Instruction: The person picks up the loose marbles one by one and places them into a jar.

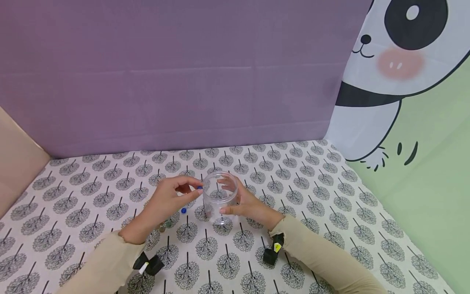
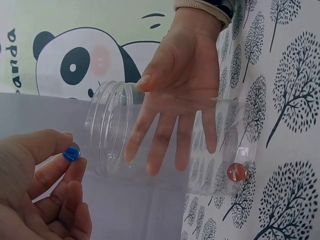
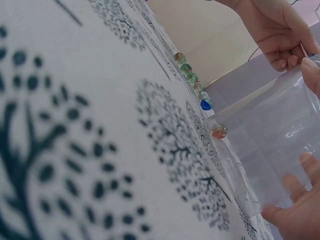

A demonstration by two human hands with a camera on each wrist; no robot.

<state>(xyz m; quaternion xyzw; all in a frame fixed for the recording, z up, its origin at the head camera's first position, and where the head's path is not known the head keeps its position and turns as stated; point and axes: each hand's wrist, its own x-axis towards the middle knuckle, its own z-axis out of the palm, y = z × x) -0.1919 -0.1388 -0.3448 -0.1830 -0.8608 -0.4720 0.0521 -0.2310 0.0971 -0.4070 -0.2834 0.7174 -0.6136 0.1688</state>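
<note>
One blue marble [image 2: 71, 154] sits pinched between the thumb and fingertips of the left hand [image 1: 170, 194]; these stand only a marble's width apart, the other fingers loosely curled. Just beside it, to the right, is the rim of a clear jar [image 1: 216, 201]. This gap seems the relation that counts: the jar's long axis runs upright, mouth up, and the marble lies near rim height, on the left side of the opening and outside it. The left hand is the nearer to that side; the right hand [image 1: 249, 204] grips the wall from the other, thumb and fingers spread wide around it. At the jar's bottom rests a reddish marble [image 2: 236, 172]. Farther left, loose marbles [image 3: 186, 69] lie in a row on the tree-print cloth [image 1: 352, 228], with a purple backdrop [image 1: 183, 102] beyond.
</note>
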